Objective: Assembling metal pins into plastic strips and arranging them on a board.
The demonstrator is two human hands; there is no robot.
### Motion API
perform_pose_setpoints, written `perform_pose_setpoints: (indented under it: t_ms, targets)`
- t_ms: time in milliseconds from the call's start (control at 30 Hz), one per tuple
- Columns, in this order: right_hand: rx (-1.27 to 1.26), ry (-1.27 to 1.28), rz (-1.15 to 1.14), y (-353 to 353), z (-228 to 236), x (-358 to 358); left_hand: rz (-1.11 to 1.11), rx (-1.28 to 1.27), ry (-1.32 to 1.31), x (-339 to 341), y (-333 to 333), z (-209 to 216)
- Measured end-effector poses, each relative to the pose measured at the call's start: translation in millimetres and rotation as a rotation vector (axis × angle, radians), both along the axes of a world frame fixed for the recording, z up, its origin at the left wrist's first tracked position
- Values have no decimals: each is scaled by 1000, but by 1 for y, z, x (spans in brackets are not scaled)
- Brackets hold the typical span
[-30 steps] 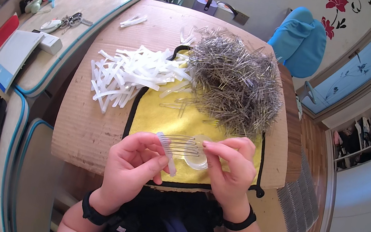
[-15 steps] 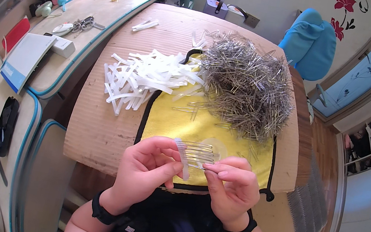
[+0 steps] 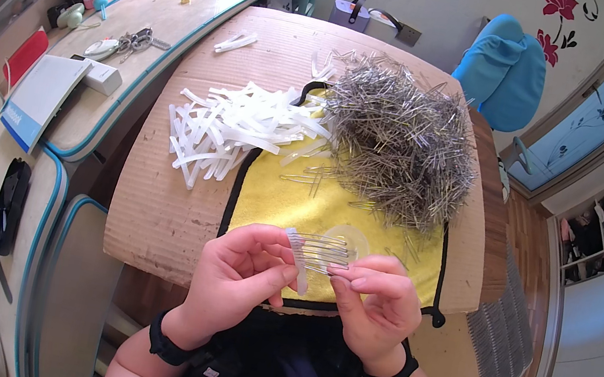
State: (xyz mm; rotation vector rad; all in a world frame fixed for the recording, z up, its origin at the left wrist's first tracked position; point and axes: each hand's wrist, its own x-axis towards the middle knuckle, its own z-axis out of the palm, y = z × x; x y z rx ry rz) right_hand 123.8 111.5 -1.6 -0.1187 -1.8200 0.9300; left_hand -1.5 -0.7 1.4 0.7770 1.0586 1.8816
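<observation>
Comb (image 3: pixel 311 253) turned upright since earlier, left hand (image 3: pixel 238 278) gripping strip, right hand (image 3: pixel 373 298) pinching prong

A yellow cloth (image 3: pixel 330 214) edged in black lies on brown cardboard (image 3: pixel 152 211). White translucent strips (image 3: pixel 227 131), silvery grey wire pins (image 3: pixel 400 137), a seemingly clear comb (image 3: pixel 315 254), a blue chair (image 3: pixel 504 71).

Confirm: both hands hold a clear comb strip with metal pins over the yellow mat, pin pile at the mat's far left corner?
Not quite. In the head view the pin pile sits at the far right corner of the yellow mat. Left hand and right hand do hold the comb strip over it.
</observation>
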Motion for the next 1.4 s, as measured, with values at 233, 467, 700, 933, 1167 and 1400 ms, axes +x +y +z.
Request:
perform_pose_setpoints:
  t_ms: [233, 467, 700, 933, 1167, 1400]
  targets:
    - [2, -21, 0, -1, 2, 1, 5, -9, 7, 0, 0, 0]
    - [7, -9, -6, 0, 3, 1, 4, -29, 6, 1, -1, -1]
    - [25, -54, -2, 1, 4, 2, 7, -37, 26, 0, -3, 0]
    - [-250, -210, 41, -2, 10, 11, 53, -105, 81, 2, 2, 0]
    - [-99, -288, -53, -2, 20, 13, 64, -158, 160, 4, 0, 1]
    - [135, -552, -557, 56, 33, 46, 163, -100, 46, 6, 6, 1]
